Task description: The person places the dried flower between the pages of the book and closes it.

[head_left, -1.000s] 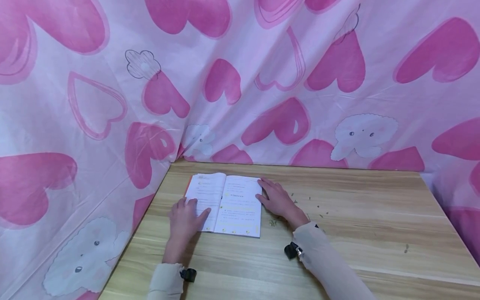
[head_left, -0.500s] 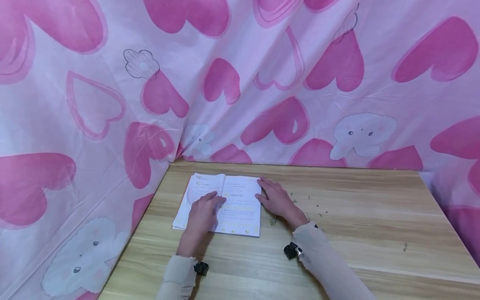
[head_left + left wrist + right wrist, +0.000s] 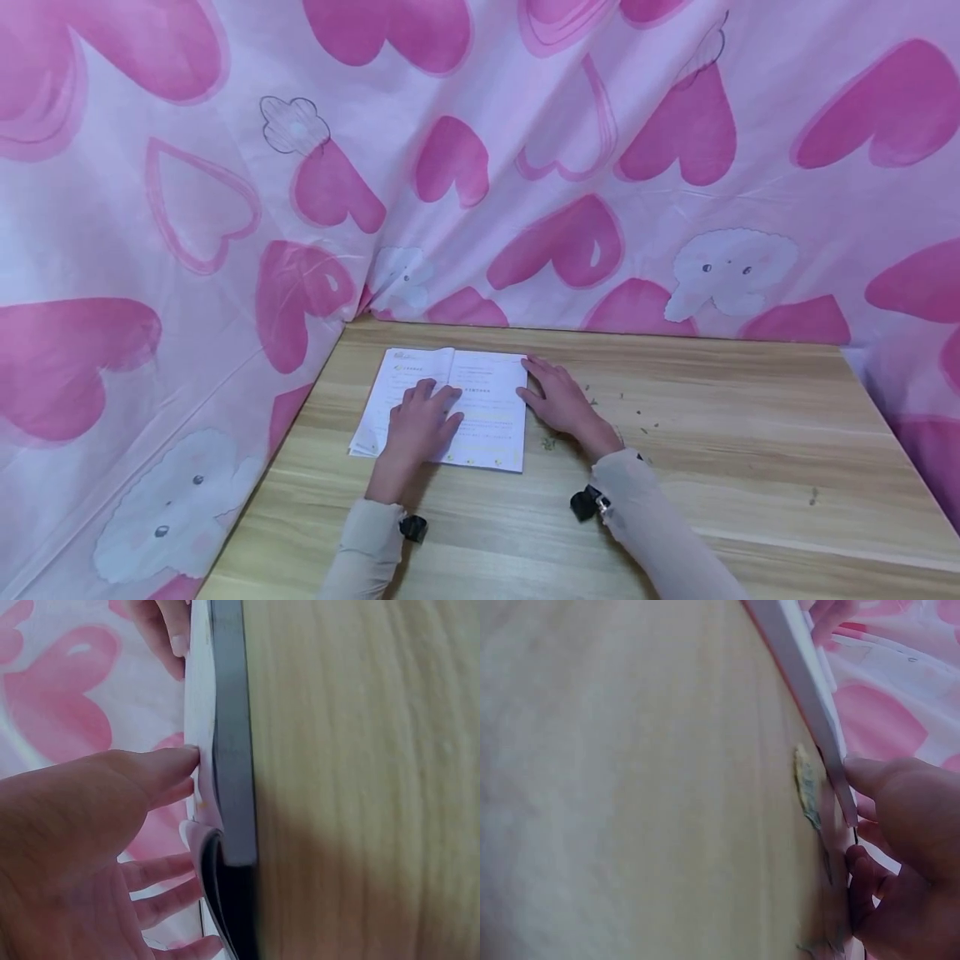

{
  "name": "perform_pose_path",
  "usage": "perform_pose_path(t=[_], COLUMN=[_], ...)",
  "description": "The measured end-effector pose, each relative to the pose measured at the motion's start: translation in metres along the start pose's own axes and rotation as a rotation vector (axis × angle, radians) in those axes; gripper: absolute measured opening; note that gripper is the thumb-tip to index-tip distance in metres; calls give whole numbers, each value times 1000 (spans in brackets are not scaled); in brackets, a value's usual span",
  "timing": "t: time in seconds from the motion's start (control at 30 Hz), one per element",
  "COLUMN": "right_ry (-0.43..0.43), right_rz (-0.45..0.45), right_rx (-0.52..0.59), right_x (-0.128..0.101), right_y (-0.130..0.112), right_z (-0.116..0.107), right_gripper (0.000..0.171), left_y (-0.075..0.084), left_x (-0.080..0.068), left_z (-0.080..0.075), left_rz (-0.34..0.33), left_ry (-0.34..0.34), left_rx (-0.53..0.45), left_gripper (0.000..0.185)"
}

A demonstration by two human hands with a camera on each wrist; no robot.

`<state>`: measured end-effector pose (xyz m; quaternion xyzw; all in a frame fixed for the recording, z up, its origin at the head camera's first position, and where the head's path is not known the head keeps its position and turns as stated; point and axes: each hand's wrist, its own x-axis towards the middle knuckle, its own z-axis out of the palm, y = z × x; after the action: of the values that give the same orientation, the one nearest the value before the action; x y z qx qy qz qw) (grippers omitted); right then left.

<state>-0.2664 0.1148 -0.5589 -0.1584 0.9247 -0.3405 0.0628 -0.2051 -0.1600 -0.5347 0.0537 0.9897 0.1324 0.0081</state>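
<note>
Bare left hand (image 3: 420, 423) has moved since a second ago, from the outer left edge of the white-paged printed paper book (image 3: 487, 421) to across its gutter; bare right hand (image 3: 558, 398) hasn't left the right edge. Left fingers (image 3: 447, 395) are spread, thumb apart from them, nothing gripped; probably there to press the sheets flat. Makes sense: left wrist view shows sheets bowed at the gutter with a dark hollow below, so likely springy. Right thumb (image 3: 866, 774) touches the page block's side, fingers apart from it and not clamped on anything, lower ones loosely bent. Reads as a side stop, so the book doesn't slide under the left hand. Book lies spread on the far left part of the pale wood-grain table (image 3: 712, 450), which gives both palms firm backing. Small dry green plant-like bits (image 3: 548, 444) sit just right of it, scattered, no order I can see. Light beige sleeves (image 3: 645, 500) end above the wrists, black wrist cameras (image 3: 413, 527) at the cuffs. Pink heart-print fabric (image 3: 450, 158) hangs behind and left, presumably a backdrop.
</note>
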Motion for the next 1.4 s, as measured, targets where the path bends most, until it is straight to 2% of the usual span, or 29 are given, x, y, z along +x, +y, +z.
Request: perform_pose_path(t=[0.1, 0.2, 0.33, 0.53, 0.77, 0.87, 1.03, 1.23, 1.4], right_ry=[44, 86, 113, 104, -51, -89, -83, -85, -63], right_rz=[-9, 19, 47, 28, -77, -95, -122, -96, -154], right_rx=[120, 264, 329, 258, 96, 17, -89, -154, -215], right_x=[-1, -5, -18, -42, -63, -69, -73, -78, -80], right_y=[7, 18, 32, 46, 41, 36, 31, 26, 22], right_z=[-7, -15, -28, -44, -44, -41, -36, -31, -29], right_gripper=[56, 46, 38, 27, 13, 9, 6, 5, 8], left_y=[-1, -2, -2, 2, 2, 1, 1, 0, 0], left_x=[0, -1, 1, -1, -3, -3, -3, -5, -7], left_z=[1, 2, 5, 3, 1, 2, 3, 4, 4], left_rz=[-4, -5, -5, 1, -9, -4, -4, -14, -13], left_ry=[4, 8, 6, 11, 7, 14, 20, 13, 19], left_rx=[-1, 4, -1, -6, -10, -18, -24, -23, -27], left_gripper=[43, 43, 43, 43, 45, 45, 45, 46, 47])
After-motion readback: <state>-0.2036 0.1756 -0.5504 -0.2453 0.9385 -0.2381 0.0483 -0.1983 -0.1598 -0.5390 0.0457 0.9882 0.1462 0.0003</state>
